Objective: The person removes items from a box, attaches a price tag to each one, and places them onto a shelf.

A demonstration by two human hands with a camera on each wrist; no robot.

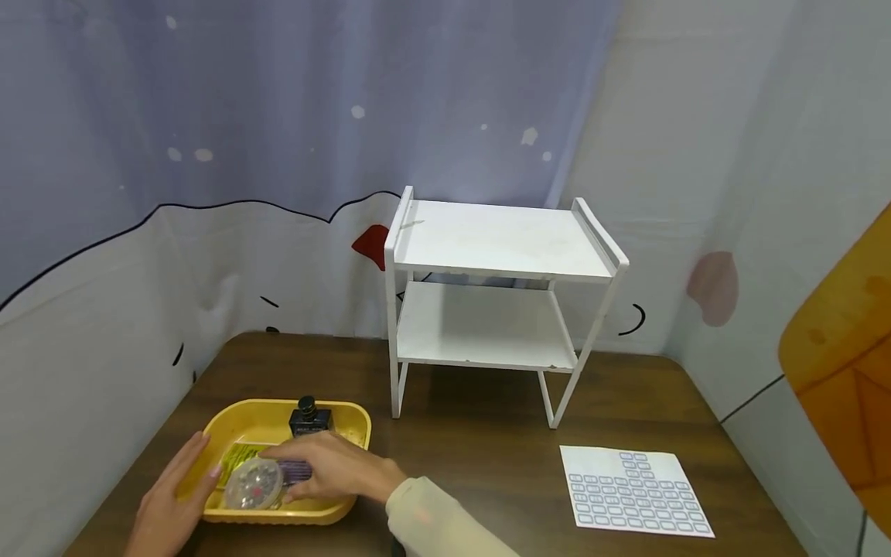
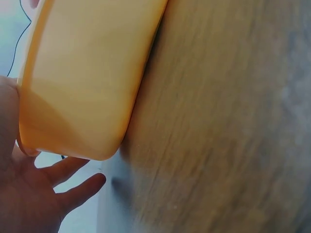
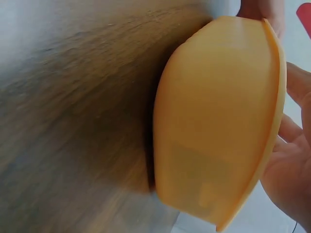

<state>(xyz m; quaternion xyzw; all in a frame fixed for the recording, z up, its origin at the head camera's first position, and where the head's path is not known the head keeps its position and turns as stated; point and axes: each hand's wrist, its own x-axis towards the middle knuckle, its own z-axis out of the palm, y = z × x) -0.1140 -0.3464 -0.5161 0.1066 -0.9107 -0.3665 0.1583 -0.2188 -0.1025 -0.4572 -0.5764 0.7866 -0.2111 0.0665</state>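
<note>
A yellow plastic basket [image 1: 355,424] stands at the left front of the table. Its left rim lies between the thumb and fingers of my left hand [image 1: 167,495], thumb on the inner side; the left wrist view shows other fingers [image 2: 82,191] spread below the corner. My right hand [image 1: 334,464] reaches over the front right of the basket. Its thumb and forefinger are apart, beside a round clear container [image 1: 254,484] with small coloured bits. Partly under that hand is a purple item [image 1: 295,472]. A black bottle [image 1: 309,419] and a yellow-green packet [image 1: 237,458] are also inside.
A white two-tier rack [image 1: 487,321] stands at the back middle of the brown table [image 1: 473,456]. A white sheet printed with small boxes [image 1: 633,491] lies at the right front. Patterned curtains [image 1: 278,116] hang behind and at both sides.
</note>
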